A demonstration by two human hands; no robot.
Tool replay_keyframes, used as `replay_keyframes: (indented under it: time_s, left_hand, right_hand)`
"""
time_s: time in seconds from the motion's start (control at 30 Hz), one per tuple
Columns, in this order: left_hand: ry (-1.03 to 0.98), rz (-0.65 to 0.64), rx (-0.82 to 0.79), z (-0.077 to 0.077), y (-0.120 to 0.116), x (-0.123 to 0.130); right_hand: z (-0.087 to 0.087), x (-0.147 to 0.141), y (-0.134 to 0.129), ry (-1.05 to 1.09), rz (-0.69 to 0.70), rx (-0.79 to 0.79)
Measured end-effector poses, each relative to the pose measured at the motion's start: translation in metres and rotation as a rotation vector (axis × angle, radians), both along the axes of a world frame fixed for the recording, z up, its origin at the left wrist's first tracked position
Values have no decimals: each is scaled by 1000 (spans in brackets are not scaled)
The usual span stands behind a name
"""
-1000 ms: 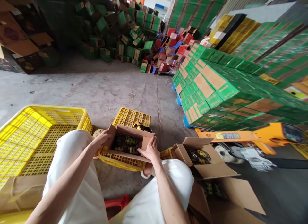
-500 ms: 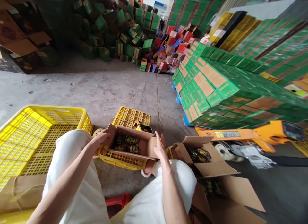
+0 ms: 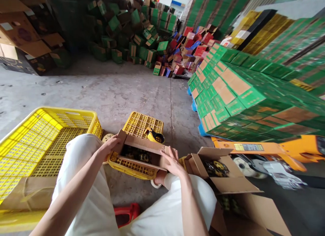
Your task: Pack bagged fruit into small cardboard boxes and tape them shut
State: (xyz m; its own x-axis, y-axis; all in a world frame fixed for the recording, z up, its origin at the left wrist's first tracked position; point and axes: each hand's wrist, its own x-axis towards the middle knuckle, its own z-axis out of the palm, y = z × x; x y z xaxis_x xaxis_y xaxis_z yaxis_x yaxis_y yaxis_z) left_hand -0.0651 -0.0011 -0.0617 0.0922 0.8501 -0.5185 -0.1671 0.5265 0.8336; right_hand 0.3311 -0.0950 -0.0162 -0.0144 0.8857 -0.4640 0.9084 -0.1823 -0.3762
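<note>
An open cardboard box (image 3: 146, 143) with dark, yellow-patterned packs (image 3: 137, 154) inside rests on an upturned yellow crate (image 3: 132, 169) between my knees. My left hand (image 3: 111, 144) lies against the box's left end flap, its fingers partly hidden. At the right end, my right hand (image 3: 172, 159) has its fingers apart, touching the right flap and far corner. The far side flap leans inward over the packs. Just beyond the box, a yellow and black tape dispenser (image 3: 155, 136) sits on a yellow crate (image 3: 135, 122).
A large yellow crate (image 3: 98, 124) stands at the left. Open boxes with packs (image 3: 235, 184) are at my right, beside an orange pallet jack (image 3: 269, 147). Stacked green boxes (image 3: 228, 90) stand behind it. A red plastic object (image 3: 133, 210) lies between my legs.
The far flap has tilted inward, covering more of the packs. My right hand has turned inward over the box's right end. The view has shifted slightly left.
</note>
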Motion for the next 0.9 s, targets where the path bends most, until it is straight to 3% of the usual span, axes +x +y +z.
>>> replay_keyframes:
  time_s: [0.1,0.2,0.33,0.53,0.73,0.9]
  left_hand:
    - [-6,25,-9,4,-1,0]
    - [-3,36,2,5,-3,1]
    - [6,25,21,3,-3,1]
    - [32,0,40,-3,2,-1]
    - [27,-7,30,-8,3,-1]
    - [-25,-15,-3,-2,1,1]
  right_hand:
    - [3,3,-8,36,88,-181]
    - [3,5,-10,99,73,-220]
    - [2,7,-7,244,-26,-140]
    - [-12,-3,-4,239,-169,169]
    - [-32,-14,2,123,-117,301]
    - [-41,-12,3,111,-110,328]
